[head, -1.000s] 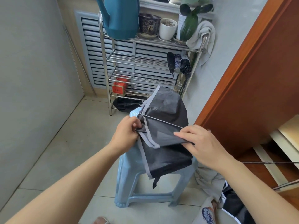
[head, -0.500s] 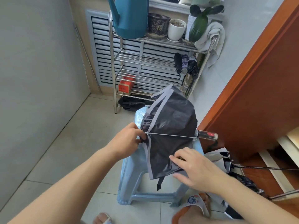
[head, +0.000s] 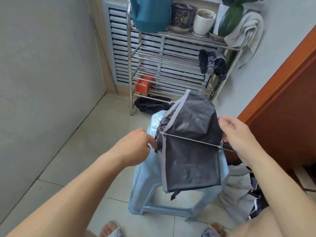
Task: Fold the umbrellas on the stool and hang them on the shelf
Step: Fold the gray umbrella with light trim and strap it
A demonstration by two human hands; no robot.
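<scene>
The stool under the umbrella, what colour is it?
Pale blue plastic stool, clearest in the head view, the only one.

Half-collapsed black grey-trimmed umbrella (head: 189,147) stretched between left hand (head: 135,147) and right hand (head: 237,134), above pale blue plastic stool (head: 147,183). Beyond both hands, steel wire shelf rack (head: 171,55); three folded dark umbrellas (head: 212,64) hanging off its right end. Crumpled grey fabric (head: 239,187) on floor below right hand.
</scene>
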